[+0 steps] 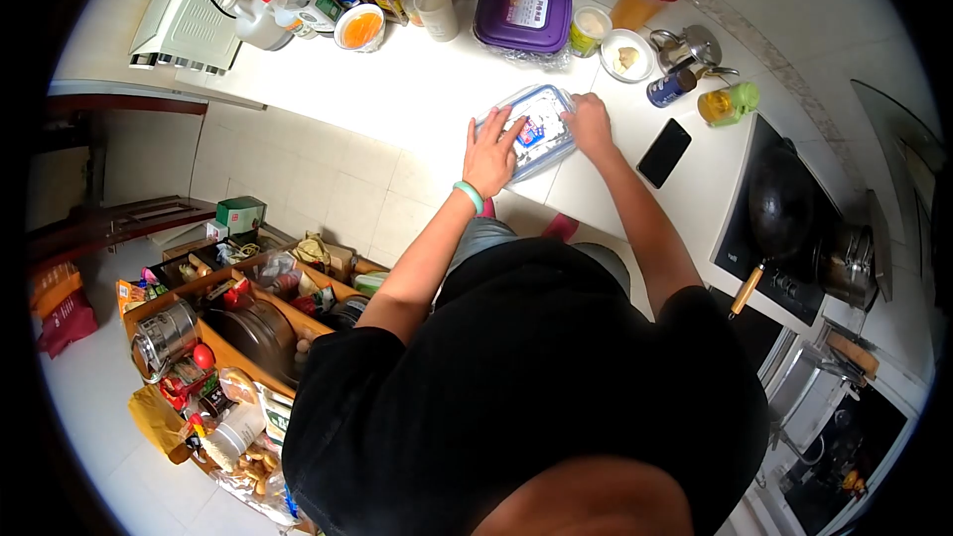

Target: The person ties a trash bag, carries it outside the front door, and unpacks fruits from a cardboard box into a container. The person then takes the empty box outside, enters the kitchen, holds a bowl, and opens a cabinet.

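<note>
A clear food storage container (547, 152) with a blue-rimmed lid lies at a slant on the white counter, close to its front edge. A blue and red label sits in the middle of its lid. My left hand (487, 155) rests on the lid's left side with its fingers stretched out, and a pale green bangle circles that wrist. At the lid's right edge, the curled fingers of my right hand (590, 126) grip the container's rim. What is inside cannot be made out clearly.
Behind the container stand a purple-lidded box (523, 12), a white bowl (627, 56) and a steel kettle (687, 48). A phone (664, 153) lies to the right, before the stove with a wok (780, 201). Open drawers (238, 357) full of goods stick out at lower left.
</note>
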`<control>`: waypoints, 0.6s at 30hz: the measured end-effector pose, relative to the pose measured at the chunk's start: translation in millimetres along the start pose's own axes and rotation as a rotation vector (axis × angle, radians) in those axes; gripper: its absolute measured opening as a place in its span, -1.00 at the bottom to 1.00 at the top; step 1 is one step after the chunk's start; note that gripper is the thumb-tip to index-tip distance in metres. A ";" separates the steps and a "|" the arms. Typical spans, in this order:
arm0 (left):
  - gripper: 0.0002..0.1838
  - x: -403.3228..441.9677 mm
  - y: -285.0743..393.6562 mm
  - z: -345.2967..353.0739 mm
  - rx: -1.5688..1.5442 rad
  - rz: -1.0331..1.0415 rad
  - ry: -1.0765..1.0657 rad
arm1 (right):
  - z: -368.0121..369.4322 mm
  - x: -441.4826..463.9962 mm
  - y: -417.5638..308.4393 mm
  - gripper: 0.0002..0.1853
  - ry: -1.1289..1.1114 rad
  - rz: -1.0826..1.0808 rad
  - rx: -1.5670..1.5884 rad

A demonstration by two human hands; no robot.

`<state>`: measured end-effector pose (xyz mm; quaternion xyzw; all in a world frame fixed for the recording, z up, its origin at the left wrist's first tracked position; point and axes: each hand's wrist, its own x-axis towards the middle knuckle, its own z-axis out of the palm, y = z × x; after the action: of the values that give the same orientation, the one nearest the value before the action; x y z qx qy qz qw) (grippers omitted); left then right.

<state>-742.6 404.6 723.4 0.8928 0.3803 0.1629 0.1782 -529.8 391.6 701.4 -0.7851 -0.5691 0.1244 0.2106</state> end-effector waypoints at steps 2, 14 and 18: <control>-0.47 -1.4 1.8 6.6 0.013 0.016 -0.069 | 2.8 -5.6 -7.1 -0.61 -0.071 -0.024 -0.073; -0.33 11.0 9.3 12.7 0.335 0.014 -0.295 | 6.9 -4.6 -12.3 -0.58 -0.101 0.040 0.016; -0.30 11.4 7.0 14.9 0.334 0.031 -0.275 | 3.9 -0.9 -14.4 -0.55 -0.136 0.102 0.002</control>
<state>-724.4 405.6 715.1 0.9294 0.3604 -0.0229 0.0756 -544.0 395.2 704.8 -0.8027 -0.5410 0.1885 0.1657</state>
